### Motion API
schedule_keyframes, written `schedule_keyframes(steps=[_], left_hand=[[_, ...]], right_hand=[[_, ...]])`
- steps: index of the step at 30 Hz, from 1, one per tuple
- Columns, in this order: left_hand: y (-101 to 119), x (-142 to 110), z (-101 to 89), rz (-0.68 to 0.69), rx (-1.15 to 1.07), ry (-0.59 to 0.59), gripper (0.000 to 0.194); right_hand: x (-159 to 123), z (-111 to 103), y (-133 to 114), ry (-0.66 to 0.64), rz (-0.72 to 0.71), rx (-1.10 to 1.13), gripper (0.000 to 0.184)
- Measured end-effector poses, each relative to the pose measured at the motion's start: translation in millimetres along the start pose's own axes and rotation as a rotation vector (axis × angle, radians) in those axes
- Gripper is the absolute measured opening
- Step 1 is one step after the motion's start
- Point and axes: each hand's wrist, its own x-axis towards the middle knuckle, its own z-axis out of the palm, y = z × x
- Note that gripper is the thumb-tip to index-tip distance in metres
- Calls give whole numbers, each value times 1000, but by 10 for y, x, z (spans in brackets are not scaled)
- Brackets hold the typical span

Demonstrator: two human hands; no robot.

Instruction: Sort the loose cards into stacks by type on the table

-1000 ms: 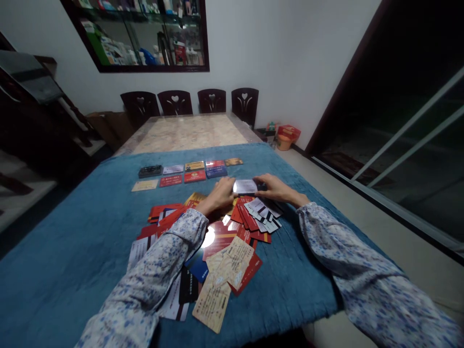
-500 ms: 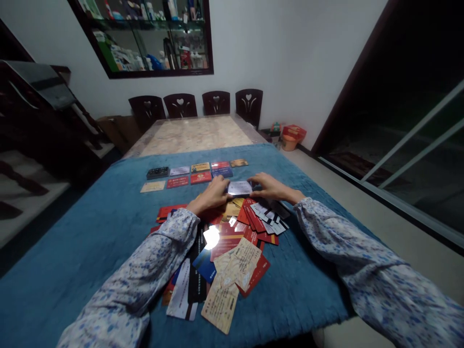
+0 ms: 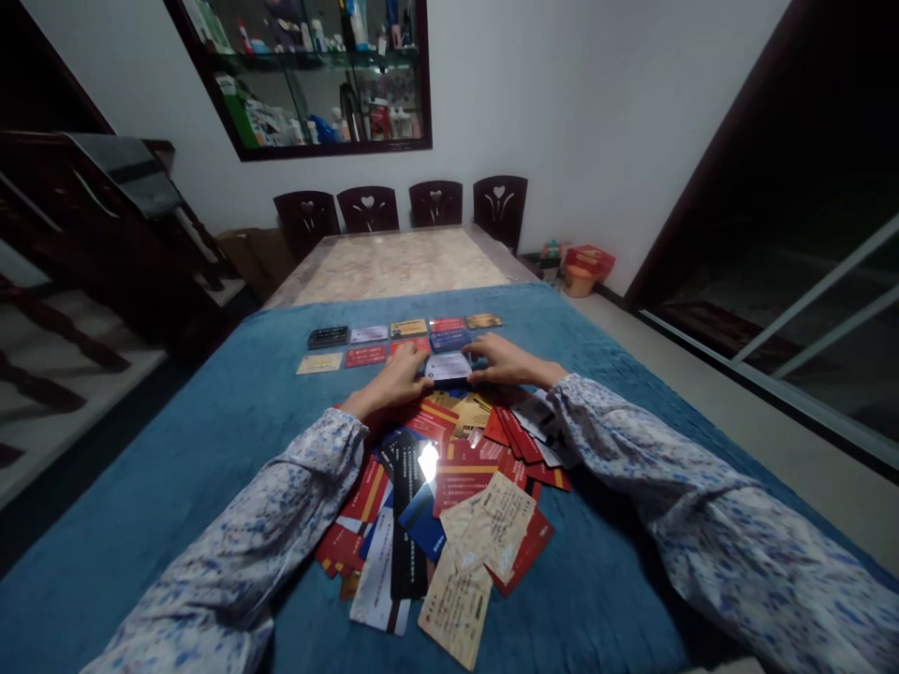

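A stack of cards [image 3: 448, 367] with a pale silvery card on top is pinched at its two short ends. My left hand [image 3: 394, 379] closes on its left end and my right hand [image 3: 507, 360] on its right end. Below the hands, nearer to me, spreads a loose pile of red, gold, blue, black, white and beige cards [image 3: 469, 482], overlapping at many angles. Beyond the hands lie two rows of sorted cards, among them a black stack [image 3: 329, 337], a blue card [image 3: 450, 339] and a beige card [image 3: 319, 363]. My left hand partly covers a red card in the nearer row.
A blue cloth [image 3: 231, 440] covers the near part of the table, and its far marble-patterned top [image 3: 393, 262] shows beyond. Several dark chairs [image 3: 435, 204] stand at the far end. On the floor to the right are an orange bucket and a red box [image 3: 590, 260].
Both hands have shifted slightly left and away from me with the card stack, closer to the sorted rows. The camera view has turned a little left.
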Motion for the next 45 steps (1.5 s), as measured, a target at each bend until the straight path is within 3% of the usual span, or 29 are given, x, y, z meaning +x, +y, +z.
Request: schedule_keyframes(steps=[14, 18, 26, 38, 45], left_hand=[[-443, -133, -203, -101, 57, 24, 34], [-553, -126, -239, -162, 104, 32, 44], [-668, -172, -451, -238, 148, -47, 40], [-997, -50, -657, -261, 240, -68, 55], [-1189, 61, -740, -297, 304, -104, 45]], right_hand=[[565, 34, -261, -65, -106, 66, 30], [689, 46, -338, -66, -91, 23, 32], [997, 78, -445, -82, -86, -109, 34], [1499, 137, -498, -120, -53, -194, 46], [1767, 175, -550, -137, -8, -208, 46]])
